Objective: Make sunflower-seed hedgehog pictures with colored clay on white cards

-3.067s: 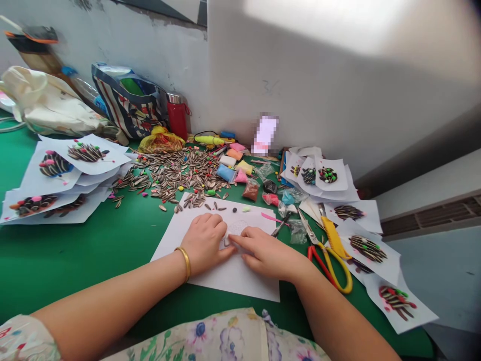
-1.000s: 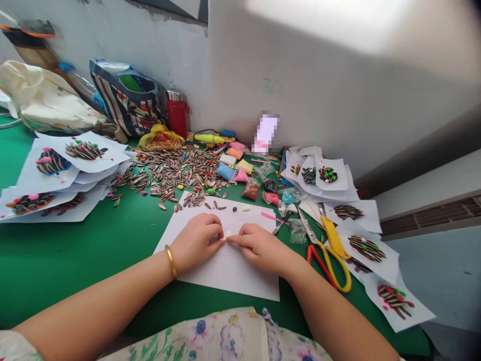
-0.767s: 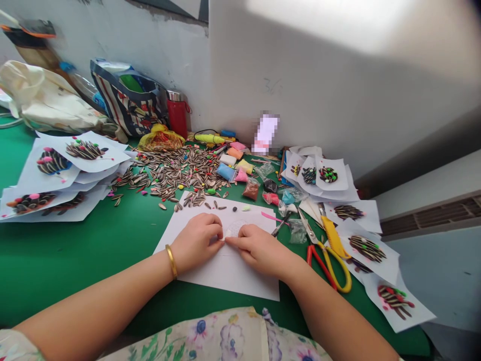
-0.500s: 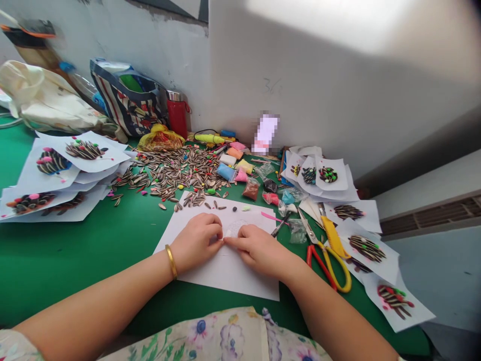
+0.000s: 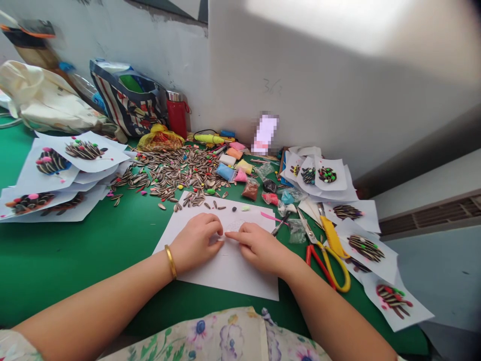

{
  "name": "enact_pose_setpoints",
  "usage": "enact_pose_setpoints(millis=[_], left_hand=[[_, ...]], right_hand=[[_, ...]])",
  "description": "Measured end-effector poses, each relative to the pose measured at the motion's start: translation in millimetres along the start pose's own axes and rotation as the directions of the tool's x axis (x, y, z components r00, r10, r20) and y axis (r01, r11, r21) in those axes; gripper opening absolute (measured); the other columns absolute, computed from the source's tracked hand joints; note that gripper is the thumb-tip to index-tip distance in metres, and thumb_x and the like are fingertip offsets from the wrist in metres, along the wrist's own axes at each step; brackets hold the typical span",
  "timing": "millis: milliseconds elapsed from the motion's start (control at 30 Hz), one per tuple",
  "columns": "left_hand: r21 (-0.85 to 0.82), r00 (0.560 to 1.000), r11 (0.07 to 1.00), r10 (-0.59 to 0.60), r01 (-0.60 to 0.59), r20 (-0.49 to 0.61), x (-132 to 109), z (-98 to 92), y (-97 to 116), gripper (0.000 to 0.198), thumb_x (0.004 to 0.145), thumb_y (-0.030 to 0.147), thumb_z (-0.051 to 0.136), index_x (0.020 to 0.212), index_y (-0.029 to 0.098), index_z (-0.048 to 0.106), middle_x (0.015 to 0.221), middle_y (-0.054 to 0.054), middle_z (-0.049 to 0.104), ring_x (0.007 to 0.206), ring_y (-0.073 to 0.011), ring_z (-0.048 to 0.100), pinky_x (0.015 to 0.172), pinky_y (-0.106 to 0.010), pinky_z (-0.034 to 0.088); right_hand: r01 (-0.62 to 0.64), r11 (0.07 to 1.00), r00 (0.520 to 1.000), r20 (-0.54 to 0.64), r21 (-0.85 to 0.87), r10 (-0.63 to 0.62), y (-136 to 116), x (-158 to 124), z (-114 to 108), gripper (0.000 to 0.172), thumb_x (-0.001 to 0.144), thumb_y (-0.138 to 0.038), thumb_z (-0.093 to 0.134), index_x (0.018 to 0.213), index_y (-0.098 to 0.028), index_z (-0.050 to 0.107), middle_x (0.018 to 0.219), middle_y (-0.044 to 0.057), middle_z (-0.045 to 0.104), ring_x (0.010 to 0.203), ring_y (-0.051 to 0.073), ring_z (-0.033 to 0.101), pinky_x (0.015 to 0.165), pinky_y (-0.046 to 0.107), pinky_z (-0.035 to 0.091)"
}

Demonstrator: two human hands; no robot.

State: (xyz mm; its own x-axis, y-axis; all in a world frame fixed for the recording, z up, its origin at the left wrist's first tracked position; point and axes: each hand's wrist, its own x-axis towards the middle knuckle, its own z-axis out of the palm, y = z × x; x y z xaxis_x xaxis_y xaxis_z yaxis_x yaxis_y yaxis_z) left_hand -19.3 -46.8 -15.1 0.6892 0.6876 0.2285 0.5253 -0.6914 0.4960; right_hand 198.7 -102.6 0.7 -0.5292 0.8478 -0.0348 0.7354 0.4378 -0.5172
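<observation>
A sheet of white paper [image 5: 240, 281] lies on the green table, with a faint round drawing [image 5: 236, 225] near its middle. My left hand [image 5: 199, 238], a gold bangle on its wrist, rests on the paper with fingers curled and thumb brought toward them. Something small and whitish shows by its fingertips, too small to name. My right hand [image 5: 261, 248] lies opposite, index finger stretched left almost to the left fingertips, the thumb apart below. A small black ball [image 5: 234, 209], a pale green bit [image 5: 245, 208] and several sunflower seeds [image 5: 215, 205] sit along the paper's upper edge.
Behind the paper spreads a heap of sunflower seeds [image 5: 188, 168], beside bagged coloured clay [image 5: 225, 172]. Scissors [image 5: 340, 271] and a yellow cutter [image 5: 332, 233] lie right. Seed-picture sheets flank both sides [image 5: 26, 178] [image 5: 408, 318]. A red flask [image 5: 176, 115] stands behind.
My right index fingertip has lifted slightly and drawn a little away from the left fingertips. My left hand has hardly moved.
</observation>
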Motion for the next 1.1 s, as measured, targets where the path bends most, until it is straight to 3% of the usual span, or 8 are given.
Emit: enact_pose_setpoints(millis=[133,333,733,967,1100], left_hand=[[0.031,1.000,0.999,-0.018,0.018,0.005,-0.2,0.4,2.7,0.010,0.077,0.024,0.069,0.085,0.020,0.065,0.098,-0.006,0.064,0.096,-0.0234,0.058,0.089,-0.039,0.046],[0.039,1.000,0.999,0.017,-0.016,-0.021,0.8,6.1,-0.2,0.011,0.085,0.023,0.060,0.080,0.021,0.070,0.096,-0.005,0.064,0.092,-0.0212,0.058,0.086,-0.038,0.046],[-0.060,1.000,0.998,0.023,-0.024,-0.010,0.2,0.6,-5.3,0.009,0.079,0.017,0.062,0.080,0.020,0.070,0.096,-0.006,0.065,0.094,-0.0220,0.059,0.088,-0.038,0.047],[-0.030,0.999,0.999,0.033,-0.033,0.005,-0.3,3.1,-6.8,0.010,0.080,0.017,0.061,0.080,0.020,0.070,0.098,-0.006,0.065,0.095,-0.0226,0.059,0.088,-0.039,0.047],[-0.023,0.999,0.999,0.038,-0.038,0.001,-1.2,4.6,-7.2,0.010,0.080,0.016,0.060,0.077,0.019,0.070,0.097,-0.006,0.065,0.093,-0.0221,0.058,0.087,-0.039,0.047]], right_hand=[[-0.008,0.999,1.000,-0.008,0.047,0.008,1.3,0.4,-1.2,0.049,0.090,-0.008,0.046,0.135,-0.025,0.056,0.099,0.007,0.057,0.094,0.019,0.051,0.086,0.033,0.042],[0.007,1.000,1.000,0.008,0.018,-0.007,0.8,0.9,-0.4,0.050,0.089,-0.008,0.048,0.134,-0.028,0.058,0.094,0.005,0.056,0.089,0.018,0.051,0.082,0.031,0.042],[0.028,1.000,1.000,-0.011,0.001,-0.028,1.3,0.0,-0.3,0.053,0.088,-0.007,0.049,0.134,-0.030,0.057,0.095,0.005,0.056,0.089,0.019,0.051,0.081,0.030,0.041],[0.034,0.995,0.999,0.000,-0.094,-0.034,-2.9,0.0,3.1,0.048,0.089,-0.009,0.050,0.131,-0.031,0.060,0.090,0.004,0.054,0.085,0.018,0.049,0.075,0.029,0.037],[0.037,0.997,0.999,-0.006,-0.063,-0.037,-1.4,0.3,2.4,0.050,0.088,-0.008,0.049,0.132,-0.031,0.059,0.092,0.004,0.055,0.087,0.018,0.050,0.077,0.029,0.039]])
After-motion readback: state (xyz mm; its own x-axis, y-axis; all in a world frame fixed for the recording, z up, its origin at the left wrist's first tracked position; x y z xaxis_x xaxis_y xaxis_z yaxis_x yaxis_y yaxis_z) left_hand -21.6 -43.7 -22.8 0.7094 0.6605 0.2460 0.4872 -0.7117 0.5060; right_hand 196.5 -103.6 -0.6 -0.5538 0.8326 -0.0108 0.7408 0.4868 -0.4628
